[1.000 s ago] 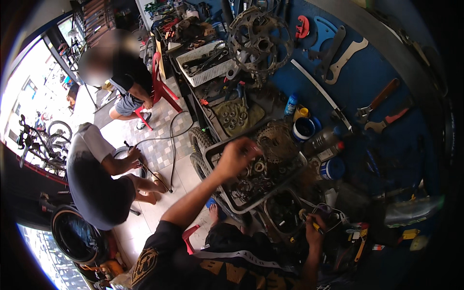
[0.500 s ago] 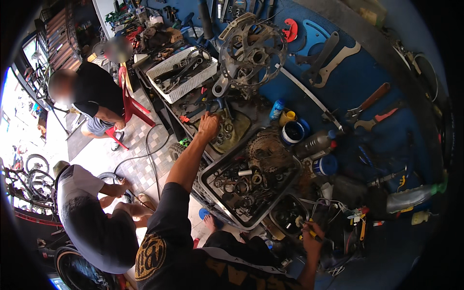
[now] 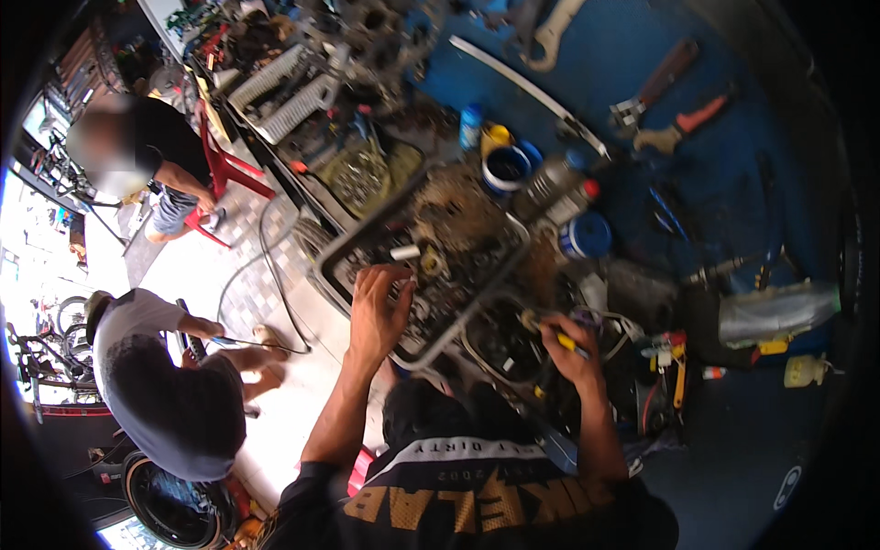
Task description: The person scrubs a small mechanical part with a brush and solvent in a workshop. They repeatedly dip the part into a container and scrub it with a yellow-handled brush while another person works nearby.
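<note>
My left hand is over the near left side of a dark tray of greasy metal parts. Its fingers curl toward the thumb; whatever they pinch is too small to name. In the tray lie a dirty brown sprocket cluster, a white cylinder and several rings. My right hand is closed around a brush with a yellow and black handle. The brush's pale head is at the far right edge of a small black basin holding dark parts.
Beyond the tray stand a blue spray can, a blue tub and a dark bottle. A greenish dish of rings lies far left of it. Hand tools hang on the blue panel. Two people are at left.
My left hand has drawn back from the greenish dish to the tray's near side. My right hand keeps the brush by the small basin. The whole view has shifted.
</note>
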Motion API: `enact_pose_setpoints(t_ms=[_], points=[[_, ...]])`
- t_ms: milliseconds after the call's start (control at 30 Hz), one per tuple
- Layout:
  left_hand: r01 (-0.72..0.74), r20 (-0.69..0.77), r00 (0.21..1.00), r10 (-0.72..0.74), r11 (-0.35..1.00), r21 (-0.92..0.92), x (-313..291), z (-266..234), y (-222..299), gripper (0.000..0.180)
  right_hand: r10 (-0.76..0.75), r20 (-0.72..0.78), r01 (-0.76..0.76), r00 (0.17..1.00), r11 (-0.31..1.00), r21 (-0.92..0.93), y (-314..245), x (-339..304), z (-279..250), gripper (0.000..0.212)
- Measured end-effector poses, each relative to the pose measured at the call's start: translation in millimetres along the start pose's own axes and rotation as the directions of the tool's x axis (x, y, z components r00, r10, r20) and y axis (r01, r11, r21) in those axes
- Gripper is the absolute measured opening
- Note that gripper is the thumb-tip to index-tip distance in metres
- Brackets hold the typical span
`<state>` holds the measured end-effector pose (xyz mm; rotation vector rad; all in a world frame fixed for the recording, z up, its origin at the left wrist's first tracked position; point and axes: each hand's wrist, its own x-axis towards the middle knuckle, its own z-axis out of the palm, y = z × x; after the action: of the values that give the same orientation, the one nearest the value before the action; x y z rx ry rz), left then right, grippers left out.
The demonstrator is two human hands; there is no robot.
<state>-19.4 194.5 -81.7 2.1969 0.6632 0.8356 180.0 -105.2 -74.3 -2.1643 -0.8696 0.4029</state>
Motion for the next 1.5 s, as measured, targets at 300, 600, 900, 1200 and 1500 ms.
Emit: enact_pose_setpoints(t_ms=[300,600,900,1200,1500], points=[[0.127,0.319,0.936,-0.146,0.989,0.079,-91.4,97.5,69.3,0.022,-0.29,0.162,0.287,0.943,0.957,0.045,21.8,32.7,-32.2,0.026],[-0.158,0.362,0.931,-0.039,0.853,0.498,-107.6,157.2,48.1,0.027,-0.334,0.238,0.311,0.912,0.941,0.131,46.3,28.8,-38.9,0.026],[-0.187,0.498,0.856,-0.138,0.816,0.548,-94.2,171.2,35.4,0.029,-0.435,0.22,0.403,0.873,0.898,0.173,58.1,21.2,-18.4,0.026],[0.113,0.403,0.865,-0.298,0.899,0.423,-91.6,162.5,38.4,0.033,-0.462,0.321,0.453,0.827,0.885,0.107,53.8,37.9,10.7,0.027],[0.309,0.278,0.903,-0.328,0.944,0.112,-102.4,176.0,31.6,0.04,-0.506,0.308,0.514,0.806,0.856,0.062,70.5,41.6,21.7,0.031]])
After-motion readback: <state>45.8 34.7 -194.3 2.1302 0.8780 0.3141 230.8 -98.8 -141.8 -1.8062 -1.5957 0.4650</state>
